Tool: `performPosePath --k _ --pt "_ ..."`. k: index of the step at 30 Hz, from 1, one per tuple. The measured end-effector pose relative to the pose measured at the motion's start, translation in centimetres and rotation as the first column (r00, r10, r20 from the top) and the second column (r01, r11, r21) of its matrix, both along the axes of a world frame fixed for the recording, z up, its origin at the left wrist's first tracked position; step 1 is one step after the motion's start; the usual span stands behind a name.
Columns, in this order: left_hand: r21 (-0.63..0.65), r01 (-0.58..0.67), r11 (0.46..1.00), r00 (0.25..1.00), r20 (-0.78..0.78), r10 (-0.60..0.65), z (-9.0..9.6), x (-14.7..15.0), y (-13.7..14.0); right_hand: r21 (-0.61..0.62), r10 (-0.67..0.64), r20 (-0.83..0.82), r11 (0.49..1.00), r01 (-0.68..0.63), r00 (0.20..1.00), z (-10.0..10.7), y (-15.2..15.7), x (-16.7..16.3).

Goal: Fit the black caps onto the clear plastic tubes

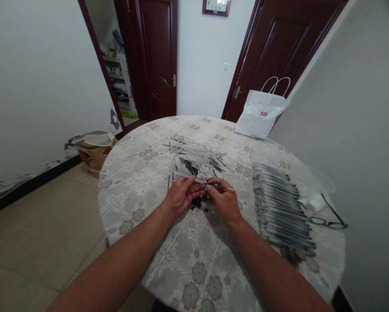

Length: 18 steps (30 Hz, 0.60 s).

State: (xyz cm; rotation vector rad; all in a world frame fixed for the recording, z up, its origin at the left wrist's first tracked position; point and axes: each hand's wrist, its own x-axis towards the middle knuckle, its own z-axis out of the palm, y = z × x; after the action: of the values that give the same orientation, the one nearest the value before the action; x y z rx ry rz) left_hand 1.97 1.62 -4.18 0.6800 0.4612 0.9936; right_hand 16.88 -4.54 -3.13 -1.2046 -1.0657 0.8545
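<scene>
A: Hands first, quick.
B: Left hand (183, 195) pinches a thin white tube (190, 177), thumb and fingers together. Right hand (223, 197) pinches a thin dark rod (217, 186) with thumb and fingertips.
A: Where are they?
B: Both held near the middle of the table, tube end and rod end meeting between the hands. Can't tell if one sits inside the other.
A: Under that?
B: Small black pieces (199, 200) on the cloth, just below the fingers, blurry.
A: Beyond the hands?
B: Loose pile of white and dark sticks (197, 151), lying crisscross.
A: Right side?
B: Flat row of sticks (279, 203), side by side. Next to it, a white roll (316, 203) and glasses (327, 223), arms unfolded.
A: Table?
B: Round table (122, 203), patterned grey cloth. White bag (259, 115) upright at the far edge, two handles, red label.
A: Past the table?
B: Stool (95, 149) on the left, two dark red doors (158, 56) ahead, clock (216, 6) on the wall between them, cut by the top edge.
</scene>
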Motion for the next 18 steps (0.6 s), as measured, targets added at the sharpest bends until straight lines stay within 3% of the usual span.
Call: performPosePath --k 11,18 --pt "-0.057 -0.056 0.997 0.998 0.027 0.057 -0.29 0.10 0.30 -0.026 0.032 -0.259 0.999 -0.040 0.965 -0.59 0.52 -0.04" --pt "-0.073 -0.140 0.987 0.989 0.029 0.143 -0.19 0.09 0.77 0.086 -0.030 -0.358 0.994 0.065 0.933 -0.19 0.41 0.43"
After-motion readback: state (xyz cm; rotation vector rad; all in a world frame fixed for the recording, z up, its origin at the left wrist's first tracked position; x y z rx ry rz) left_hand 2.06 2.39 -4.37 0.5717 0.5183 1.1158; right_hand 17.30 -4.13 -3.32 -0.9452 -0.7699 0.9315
